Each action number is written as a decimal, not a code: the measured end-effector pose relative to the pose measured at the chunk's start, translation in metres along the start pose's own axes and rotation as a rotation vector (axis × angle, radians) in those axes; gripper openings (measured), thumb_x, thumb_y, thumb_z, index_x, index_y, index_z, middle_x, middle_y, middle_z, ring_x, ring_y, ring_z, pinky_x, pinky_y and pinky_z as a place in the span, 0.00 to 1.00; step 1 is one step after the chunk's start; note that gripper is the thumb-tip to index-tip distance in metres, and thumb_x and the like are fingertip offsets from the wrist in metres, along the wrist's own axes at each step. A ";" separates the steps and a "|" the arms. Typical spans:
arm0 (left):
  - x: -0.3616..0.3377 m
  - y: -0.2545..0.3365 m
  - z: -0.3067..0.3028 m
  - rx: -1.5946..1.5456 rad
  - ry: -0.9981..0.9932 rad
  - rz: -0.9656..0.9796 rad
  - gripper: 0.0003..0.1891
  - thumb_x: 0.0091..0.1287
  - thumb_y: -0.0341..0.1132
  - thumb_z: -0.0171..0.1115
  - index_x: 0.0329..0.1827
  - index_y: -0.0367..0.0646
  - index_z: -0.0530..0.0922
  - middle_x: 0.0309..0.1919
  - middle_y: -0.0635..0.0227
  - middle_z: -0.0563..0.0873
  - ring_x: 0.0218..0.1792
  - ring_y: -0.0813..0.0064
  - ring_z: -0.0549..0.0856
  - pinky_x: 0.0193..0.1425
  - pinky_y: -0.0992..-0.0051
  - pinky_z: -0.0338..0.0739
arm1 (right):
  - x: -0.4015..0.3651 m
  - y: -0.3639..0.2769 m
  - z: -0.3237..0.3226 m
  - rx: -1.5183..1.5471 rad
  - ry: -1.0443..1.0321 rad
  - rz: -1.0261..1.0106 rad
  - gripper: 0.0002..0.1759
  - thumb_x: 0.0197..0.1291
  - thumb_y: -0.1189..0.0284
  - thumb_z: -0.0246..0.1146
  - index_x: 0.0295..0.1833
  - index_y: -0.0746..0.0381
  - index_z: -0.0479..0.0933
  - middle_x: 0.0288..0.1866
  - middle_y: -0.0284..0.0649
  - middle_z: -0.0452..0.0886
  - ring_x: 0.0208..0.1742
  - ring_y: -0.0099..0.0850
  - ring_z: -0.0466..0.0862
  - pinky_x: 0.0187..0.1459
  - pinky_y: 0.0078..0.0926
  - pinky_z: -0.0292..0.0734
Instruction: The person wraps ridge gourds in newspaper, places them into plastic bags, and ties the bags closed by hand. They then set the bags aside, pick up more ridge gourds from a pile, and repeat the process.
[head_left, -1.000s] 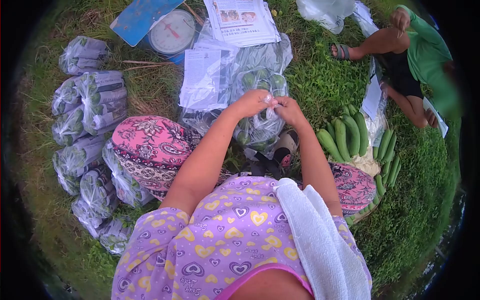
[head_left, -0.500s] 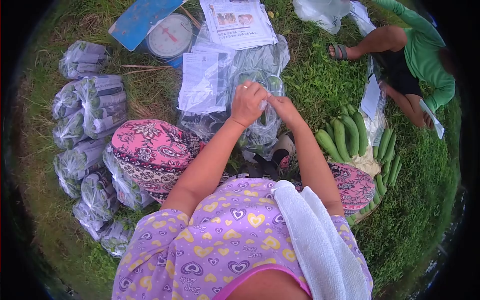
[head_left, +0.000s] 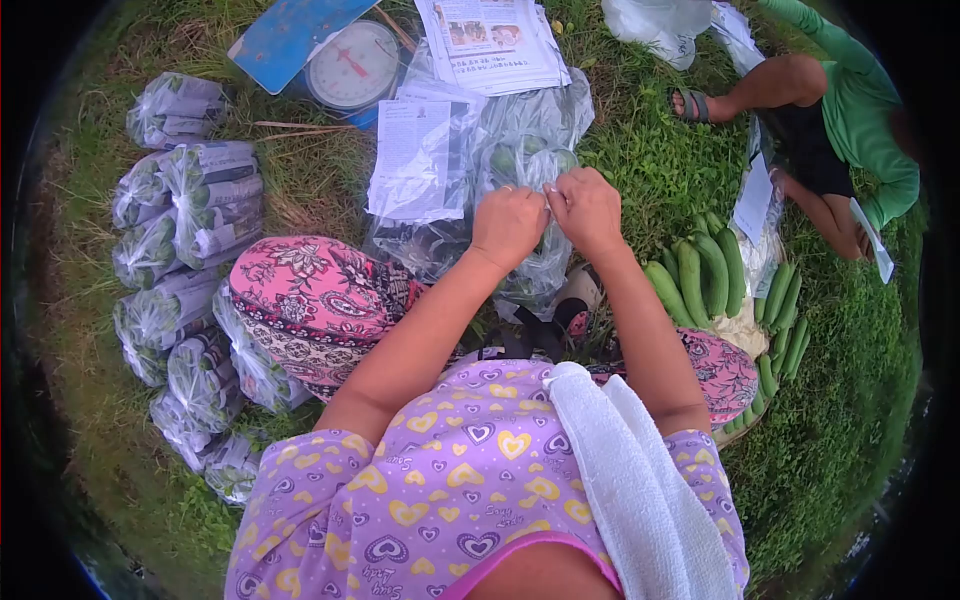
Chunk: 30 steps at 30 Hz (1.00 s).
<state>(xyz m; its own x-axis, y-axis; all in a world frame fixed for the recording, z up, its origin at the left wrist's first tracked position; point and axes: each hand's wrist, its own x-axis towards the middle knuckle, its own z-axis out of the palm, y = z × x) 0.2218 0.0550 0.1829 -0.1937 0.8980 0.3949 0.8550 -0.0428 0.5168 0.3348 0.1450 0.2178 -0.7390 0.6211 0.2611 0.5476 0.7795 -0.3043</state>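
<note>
A clear plastic bag [head_left: 530, 160] with green vegetables inside lies between my feet and the papers. My left hand [head_left: 510, 224] is closed, pinching gathered plastic of this bag. Right beside it, my right hand [head_left: 588, 212] is closed on the same plastic, the thumbs nearly touching. The backs of my hands hide the pinched part. Under and around the bag spreads more clear plastic sheeting [head_left: 572, 105]. Close to my left hand lie printed paper sheets [head_left: 412, 160].
Several packed bags [head_left: 215, 200] of vegetables wrapped in newspaper line the left. A dial scale [head_left: 352, 65] and a newspaper stack [head_left: 492, 45] lie ahead. Long green vegetables [head_left: 712, 270] are piled at right. A person in a green top [head_left: 862, 130] sits at upper right, holding paper.
My hands have moved slightly down and right. My right hand has turned, its knuckles now up and level with my left. Both keep hold of the plastic.
</note>
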 end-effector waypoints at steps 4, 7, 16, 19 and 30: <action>-0.004 0.012 0.004 0.106 -0.148 -0.065 0.08 0.52 0.33 0.58 0.17 0.44 0.79 0.20 0.61 0.83 0.25 0.63 0.84 0.30 0.64 0.77 | 0.008 0.019 0.009 -0.076 0.017 -0.183 0.12 0.51 0.67 0.64 0.20 0.58 0.73 0.24 0.37 0.73 0.31 0.37 0.76 0.32 0.35 0.73; -0.013 0.009 0.010 0.199 -0.298 -0.096 0.11 0.56 0.36 0.58 0.18 0.43 0.80 0.20 0.58 0.83 0.24 0.60 0.84 0.30 0.65 0.78 | 0.016 0.034 0.018 -0.132 -0.021 -0.253 0.11 0.51 0.67 0.63 0.20 0.58 0.75 0.23 0.36 0.74 0.32 0.35 0.77 0.32 0.35 0.73; -0.038 -0.005 0.021 0.170 -0.560 -0.152 0.12 0.59 0.35 0.54 0.21 0.43 0.82 0.22 0.56 0.84 0.25 0.53 0.84 0.31 0.64 0.78 | 0.009 0.084 0.065 -0.171 -0.168 -0.056 0.12 0.52 0.65 0.60 0.22 0.59 0.80 0.27 0.38 0.80 0.34 0.38 0.80 0.36 0.35 0.75; -0.025 -0.005 0.004 0.091 -0.698 -0.300 0.13 0.61 0.35 0.55 0.22 0.39 0.81 0.29 0.55 0.85 0.31 0.52 0.83 0.37 0.64 0.77 | 0.002 0.077 0.056 0.054 -0.056 0.147 0.11 0.54 0.66 0.60 0.25 0.60 0.81 0.26 0.40 0.79 0.34 0.38 0.80 0.37 0.32 0.75; -0.013 -0.018 0.005 -0.943 -0.268 -0.504 0.11 0.65 0.31 0.54 0.28 0.33 0.78 0.41 0.63 0.84 0.43 0.69 0.81 0.49 0.74 0.72 | -0.021 0.008 0.045 1.447 0.387 1.046 0.12 0.67 0.65 0.56 0.33 0.58 0.78 0.22 0.25 0.68 0.22 0.15 0.64 0.26 0.14 0.63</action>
<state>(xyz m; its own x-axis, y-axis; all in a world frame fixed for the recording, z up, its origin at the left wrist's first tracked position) 0.2110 0.0462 0.1648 -0.2090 0.9674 -0.1429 -0.0255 0.1407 0.9897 0.3372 0.1339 0.1690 -0.1184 0.8967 -0.4265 -0.2145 -0.4424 -0.8708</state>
